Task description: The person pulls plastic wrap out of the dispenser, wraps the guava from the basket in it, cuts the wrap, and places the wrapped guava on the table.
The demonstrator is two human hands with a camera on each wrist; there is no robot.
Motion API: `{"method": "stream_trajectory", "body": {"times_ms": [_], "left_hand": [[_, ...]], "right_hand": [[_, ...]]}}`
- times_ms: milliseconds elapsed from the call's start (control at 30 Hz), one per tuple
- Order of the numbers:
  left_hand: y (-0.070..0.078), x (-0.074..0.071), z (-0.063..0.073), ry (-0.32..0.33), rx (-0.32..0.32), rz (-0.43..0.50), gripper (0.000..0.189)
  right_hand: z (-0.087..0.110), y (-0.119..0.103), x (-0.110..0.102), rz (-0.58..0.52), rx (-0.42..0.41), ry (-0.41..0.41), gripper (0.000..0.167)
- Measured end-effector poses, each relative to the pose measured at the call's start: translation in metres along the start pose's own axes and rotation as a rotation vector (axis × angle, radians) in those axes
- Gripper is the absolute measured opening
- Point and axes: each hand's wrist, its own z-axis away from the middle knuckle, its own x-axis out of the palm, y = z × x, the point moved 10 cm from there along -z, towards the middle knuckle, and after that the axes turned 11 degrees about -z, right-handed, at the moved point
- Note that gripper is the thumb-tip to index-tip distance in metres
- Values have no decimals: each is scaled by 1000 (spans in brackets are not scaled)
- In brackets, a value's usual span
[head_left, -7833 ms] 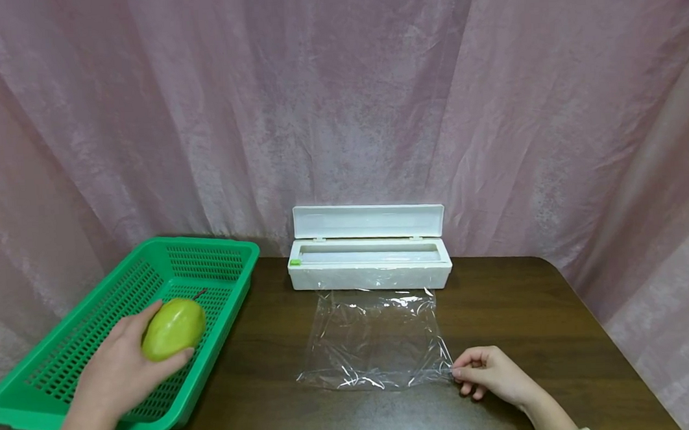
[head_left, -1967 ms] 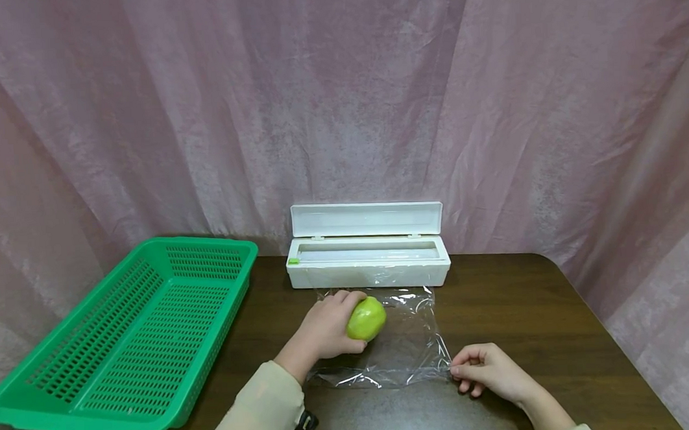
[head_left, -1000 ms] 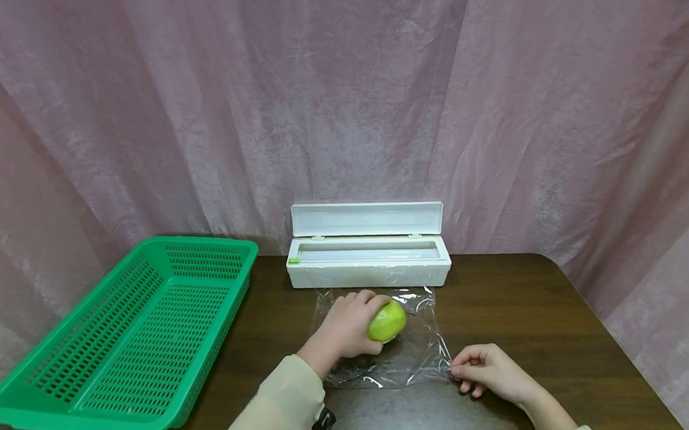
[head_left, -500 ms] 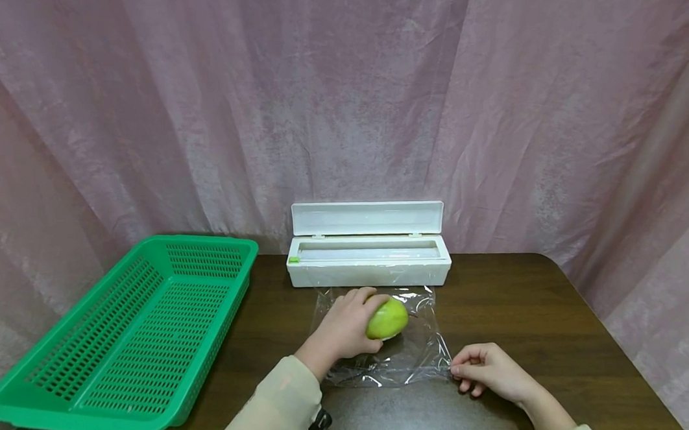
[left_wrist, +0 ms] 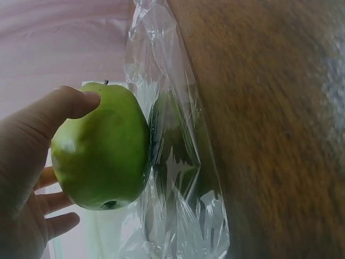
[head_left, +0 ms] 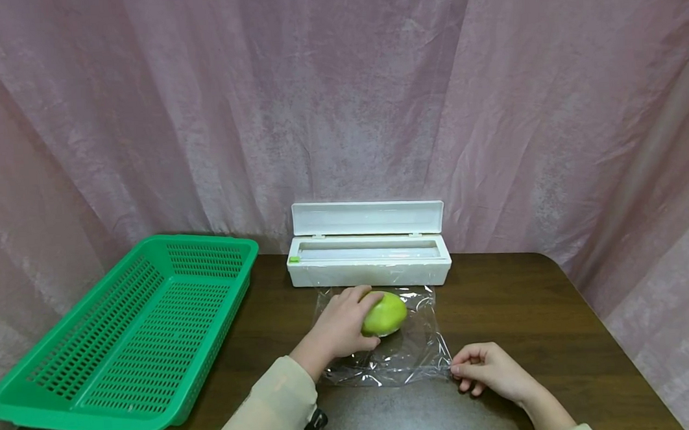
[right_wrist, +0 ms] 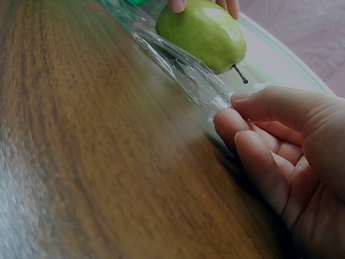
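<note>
A green pear (head_left: 387, 314) rests on a sheet of clear cling film (head_left: 410, 361) spread over the table. My left hand (head_left: 341, 324) holds it from the left side, its thumb (left_wrist: 81, 103) on the pear's skin in the left wrist view and the fingers spread behind. In the right wrist view the dark stem points toward my right hand (right_wrist: 291, 145). That hand pinches the near right corner of the film between thumb and index finger, close to the table. The film runs back to a white wrap dispenser box (head_left: 371, 275) whose lid (head_left: 368, 218) stands raised.
A green slotted plastic basket (head_left: 182, 405) stands on the left of the dark wooden table (head_left: 501, 304). A pink curtain (head_left: 373, 96) hangs right behind the table. The dispenser carries a small green slider (head_left: 294, 259) at its left end.
My left hand has brought the pear from the basket onto the film; in the last second both shifted slightly left and the pear turned a little. My right hand keeps its pinch on the corner.
</note>
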Motion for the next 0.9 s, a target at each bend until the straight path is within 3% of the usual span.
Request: {"method": "stream_trajectory", "body": {"times_ms": [900], "left_hand": [[-30, 4, 32, -23, -112, 156, 85]], "right_hand": [[0, -3, 2, 3, -23, -24, 28]]}}
